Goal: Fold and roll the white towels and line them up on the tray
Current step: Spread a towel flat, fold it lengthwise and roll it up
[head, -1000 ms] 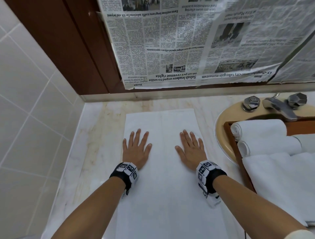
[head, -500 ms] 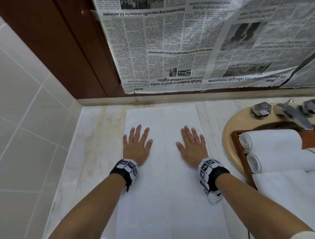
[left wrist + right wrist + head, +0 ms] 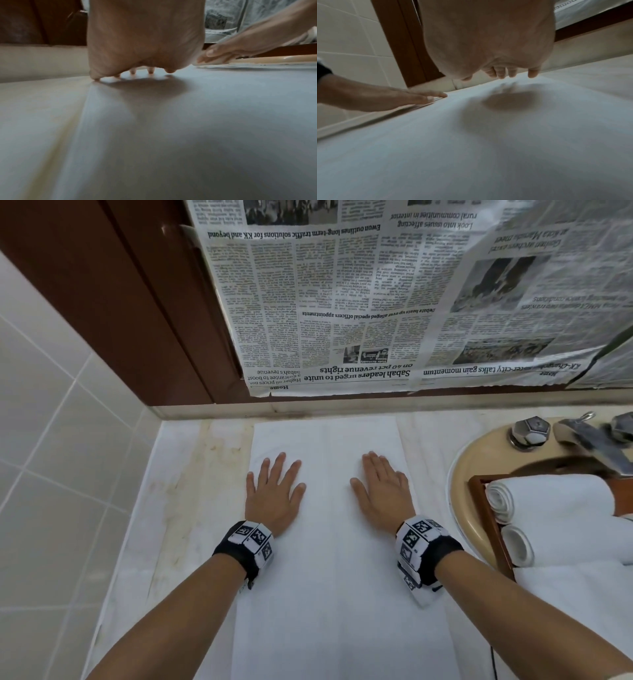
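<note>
A long white towel (image 3: 329,577) lies folded flat on the marble counter, running from the back wall toward me. My left hand (image 3: 274,491) presses flat on its left side with fingers spread. My right hand (image 3: 383,491) presses flat on its right side, fingers together. Both palms face down on the cloth (image 3: 188,121) (image 3: 471,148). At the right, a wooden tray (image 3: 486,529) sits over the basin with two rolled white towels (image 3: 548,498) (image 3: 520,546) in it and another flat white towel (image 3: 582,604) draped over its near part.
A beige sink basin (image 3: 466,474) with chrome tap (image 3: 596,446) and handle (image 3: 529,431) lies at the right. Newspaper (image 3: 394,302) covers the wall behind the counter. A tiled wall (image 3: 51,440) bounds the left side. Bare marble counter (image 3: 191,491) shows left of the towel.
Both hands have slid a little farther along the towel toward the back wall, staying flat. The head view has shifted slightly left and forward.
</note>
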Action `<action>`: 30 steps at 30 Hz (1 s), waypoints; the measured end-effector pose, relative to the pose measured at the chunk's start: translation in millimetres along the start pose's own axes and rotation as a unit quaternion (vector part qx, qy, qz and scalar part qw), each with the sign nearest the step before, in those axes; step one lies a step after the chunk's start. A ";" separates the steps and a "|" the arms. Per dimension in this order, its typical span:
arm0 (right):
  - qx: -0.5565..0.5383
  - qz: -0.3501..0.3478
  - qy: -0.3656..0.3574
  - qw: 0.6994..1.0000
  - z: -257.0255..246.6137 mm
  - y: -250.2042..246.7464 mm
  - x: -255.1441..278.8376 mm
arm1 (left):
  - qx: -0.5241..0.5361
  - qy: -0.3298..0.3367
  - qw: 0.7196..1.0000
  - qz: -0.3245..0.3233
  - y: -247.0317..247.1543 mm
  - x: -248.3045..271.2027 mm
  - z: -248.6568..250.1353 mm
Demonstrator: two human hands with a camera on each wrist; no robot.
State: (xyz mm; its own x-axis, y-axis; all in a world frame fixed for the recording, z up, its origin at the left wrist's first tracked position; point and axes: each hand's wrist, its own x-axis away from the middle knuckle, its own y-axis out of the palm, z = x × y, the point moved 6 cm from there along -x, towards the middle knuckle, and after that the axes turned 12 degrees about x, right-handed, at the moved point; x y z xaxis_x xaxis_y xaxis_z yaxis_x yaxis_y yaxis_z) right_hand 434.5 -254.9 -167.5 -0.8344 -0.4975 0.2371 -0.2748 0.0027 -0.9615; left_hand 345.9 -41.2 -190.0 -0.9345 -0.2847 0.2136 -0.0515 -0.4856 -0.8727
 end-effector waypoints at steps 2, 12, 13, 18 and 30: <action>0.022 0.007 -0.050 0.998 -16.3 -3.4 -11.0 | -0.008 0.010 1.000 0.016 -3.3 -7.5 6.1; 0.105 -0.081 -0.076 0.988 -1.1 14.3 -42.0 | -0.019 -0.017 0.999 -0.033 -1.8 -34.9 -0.3; 0.099 -0.083 -0.059 0.990 13.3 12.6 -41.8 | -0.014 -0.035 0.999 -0.029 -6.2 -35.7 -11.2; 0.072 -0.051 0.059 0.994 50.0 5.0 -31.0 | 0.014 -0.080 0.997 -0.005 -19.5 -31.0 -27.1; 0.061 -0.064 0.048 0.995 52.2 7.3 15.5 | -0.002 -0.025 0.999 -0.023 -14.1 22.8 -38.4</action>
State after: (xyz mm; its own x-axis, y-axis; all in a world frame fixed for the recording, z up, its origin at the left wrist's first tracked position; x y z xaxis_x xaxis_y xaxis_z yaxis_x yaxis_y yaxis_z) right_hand 444.5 -307.8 -178.2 -0.8396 -0.4020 0.3653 -0.3268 -0.1635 -0.9309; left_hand 311.8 -9.1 -189.7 -0.9124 -0.3026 0.2756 -0.0961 -0.4962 -0.8629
